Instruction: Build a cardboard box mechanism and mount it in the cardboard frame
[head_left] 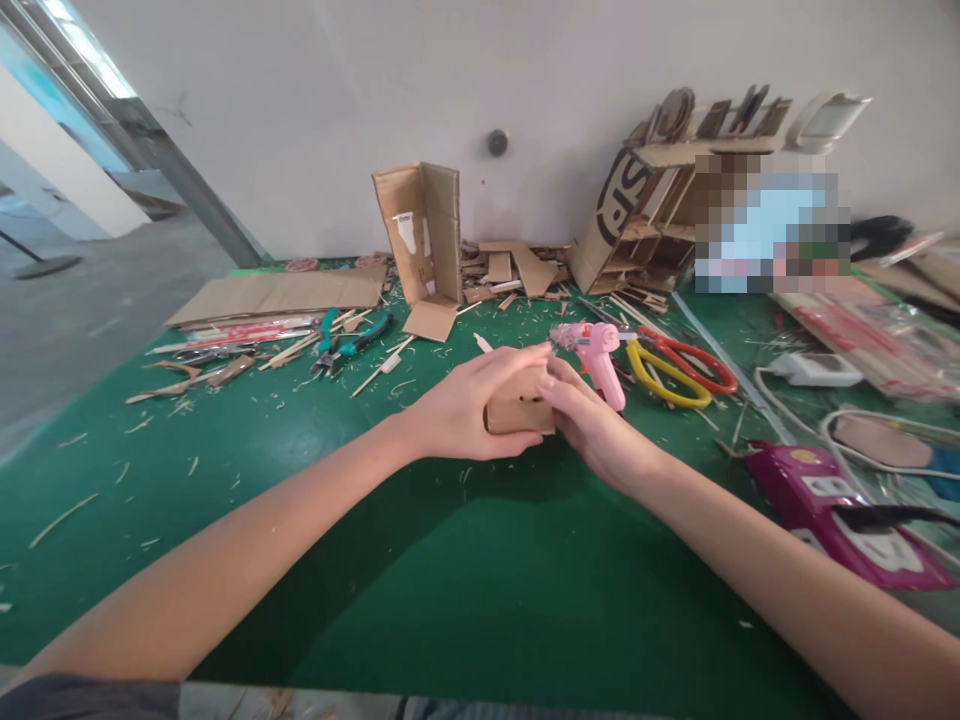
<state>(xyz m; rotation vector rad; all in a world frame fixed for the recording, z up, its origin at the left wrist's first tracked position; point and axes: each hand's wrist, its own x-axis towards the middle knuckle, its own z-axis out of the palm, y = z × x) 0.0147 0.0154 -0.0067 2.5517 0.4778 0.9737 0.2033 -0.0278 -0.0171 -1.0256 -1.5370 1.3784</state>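
Note:
Between my two hands is a small cardboard box [517, 412], held just above the green table [450, 540]. Two small dark holes or slots show on the side facing me. My left hand [487, 395] wraps around its left side, fingers over the top and thumb beneath. On the right, my right hand [581, 405] grips the box's edge, its thumb on the near face; the other fingers are mostly hidden behind. A pink hot glue gun [596, 355] lies just past my right hand, beside scissors with yellow and red handles [675, 370].
Teal-handled pliers [349, 345] lie left among sticks and scraps. An open cardboard piece [427, 235] stands near the wall. A cardboard shelf [637, 215] stands at the back right. A purple power strip [844, 515] with cables lies on the right.

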